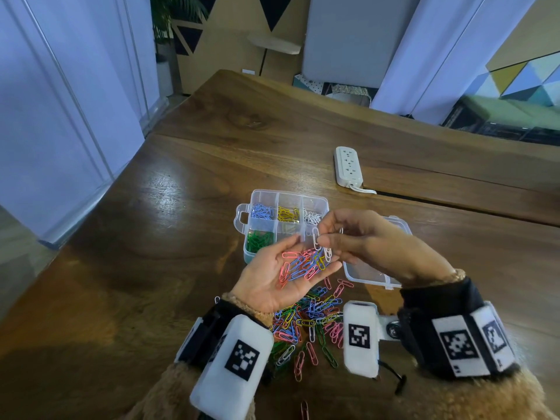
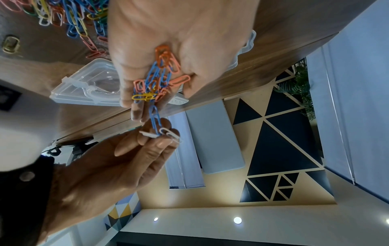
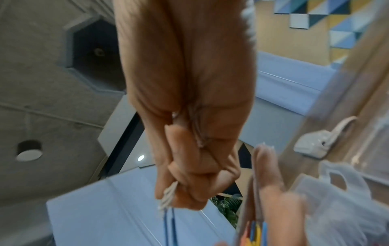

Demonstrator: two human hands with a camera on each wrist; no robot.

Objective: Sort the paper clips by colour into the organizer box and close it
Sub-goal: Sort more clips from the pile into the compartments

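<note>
Here we see the organizer box [image 1: 286,219], a small clear plastic case with a carrying handle, standing open on the wooden table [image 1: 188,189]; we take it as landmark. Its far row holds blue clips [image 1: 262,211], yellow clips [image 1: 287,214] and white clips [image 1: 312,217] in three separate compartments, and a near compartment on the handle side holds green clips [image 1: 258,240]. The clear lid [image 1: 368,272] lies folded open on the side opposite the handle. Just in front of the box, the left hand [image 1: 278,278] is held palm up with fingers spread flat, cradling a small heap of pink, blue and yellow clips [image 1: 303,265]. The right hand [image 1: 372,244] meets it above the box's near edge, its thumb and fingertips pressed together on a few white paper clips [image 1: 316,239]; in the left wrist view a blue clip [image 2: 155,120] hangs linked to them. Nearer to us than the box, a loose pile of mixed clips [image 1: 309,322] lies on the table. Beyond the box lies a white power strip [image 1: 348,166].
</note>
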